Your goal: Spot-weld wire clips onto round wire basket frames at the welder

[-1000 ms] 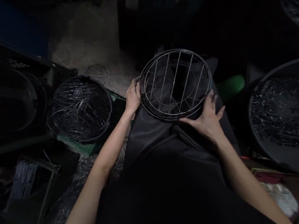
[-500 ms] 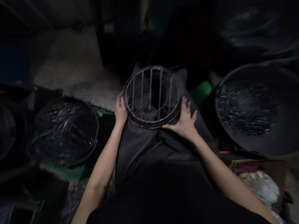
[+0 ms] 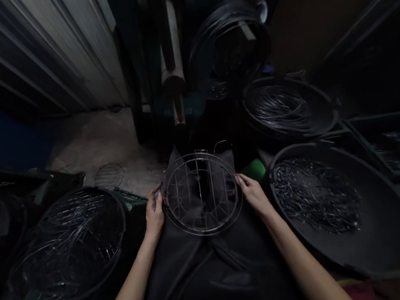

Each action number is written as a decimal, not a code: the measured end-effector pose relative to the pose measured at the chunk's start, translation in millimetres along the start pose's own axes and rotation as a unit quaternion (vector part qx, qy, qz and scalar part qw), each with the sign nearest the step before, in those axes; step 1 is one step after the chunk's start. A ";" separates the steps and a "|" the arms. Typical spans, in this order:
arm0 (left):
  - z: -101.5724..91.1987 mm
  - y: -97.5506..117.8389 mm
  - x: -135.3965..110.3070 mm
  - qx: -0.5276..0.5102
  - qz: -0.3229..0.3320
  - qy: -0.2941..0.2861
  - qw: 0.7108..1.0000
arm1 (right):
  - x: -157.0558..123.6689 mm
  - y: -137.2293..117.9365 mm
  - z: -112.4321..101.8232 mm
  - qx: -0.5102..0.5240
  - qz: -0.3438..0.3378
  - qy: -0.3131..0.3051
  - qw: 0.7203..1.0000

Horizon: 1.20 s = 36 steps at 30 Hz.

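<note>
Above my dark-clothed lap is a stack of round wire racks [image 3: 201,194], made of thin metal rings with parallel bars across them. How many racks are in the stack, I cannot tell. My left hand [image 3: 154,213] is closed on the left rim, thumb toward me. On the opposite side my right hand [image 3: 254,193] pinches the right rim between thumb and fingers. A thin loop of wire [image 3: 223,141] sticks out just beyond the far edge of the racks.
A black basin [image 3: 379,239] at right holds short wire pieces; another basin [image 3: 324,110] behind it holds coiled wire. At left, a basin [image 3: 123,220] carries curved wires. A machine [image 3: 174,76] stands ahead. One round rack [image 3: 110,176] lies on the floor.
My view has tilted up, showing more of the machine and wire coil. My right hand, spread at the near right edge before, now grips the right rim. The racks sit lower in view.
</note>
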<state>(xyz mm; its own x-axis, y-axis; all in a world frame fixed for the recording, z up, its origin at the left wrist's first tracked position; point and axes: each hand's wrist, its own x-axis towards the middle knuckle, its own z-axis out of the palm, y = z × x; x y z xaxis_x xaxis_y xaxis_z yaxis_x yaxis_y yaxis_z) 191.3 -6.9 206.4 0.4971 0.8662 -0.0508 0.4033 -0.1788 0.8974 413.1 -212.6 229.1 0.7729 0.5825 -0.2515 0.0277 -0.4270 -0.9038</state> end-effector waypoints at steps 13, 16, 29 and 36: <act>-1.0 13.5 14.0 0.110 0.011 -0.054 0.992 | -21.2 1.6 3.1 -0.150 -0.013 0.133 0.980; -0.8 25.1 16.2 0.107 0.027 -0.075 0.991 | -18.6 -4.2 2.5 -0.162 0.006 0.123 0.979; -2.7 34.7 27.4 0.196 0.019 -0.186 0.963 | 7.2 -0.1 -9.6 -0.251 -0.047 0.082 0.963; -4.9 32.5 24.3 0.166 0.015 -0.168 0.972 | 10.0 -5.1 -7.9 -0.227 -0.048 0.071 0.970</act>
<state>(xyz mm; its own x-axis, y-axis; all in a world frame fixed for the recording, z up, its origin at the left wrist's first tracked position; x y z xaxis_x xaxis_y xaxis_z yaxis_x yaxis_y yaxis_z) 212.7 10.7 236.5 0.7123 0.6675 -0.2171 0.5828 -0.3900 0.7129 425.7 -210.0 233.9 0.8313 0.5477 -0.0948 0.3556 -0.6551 -0.6667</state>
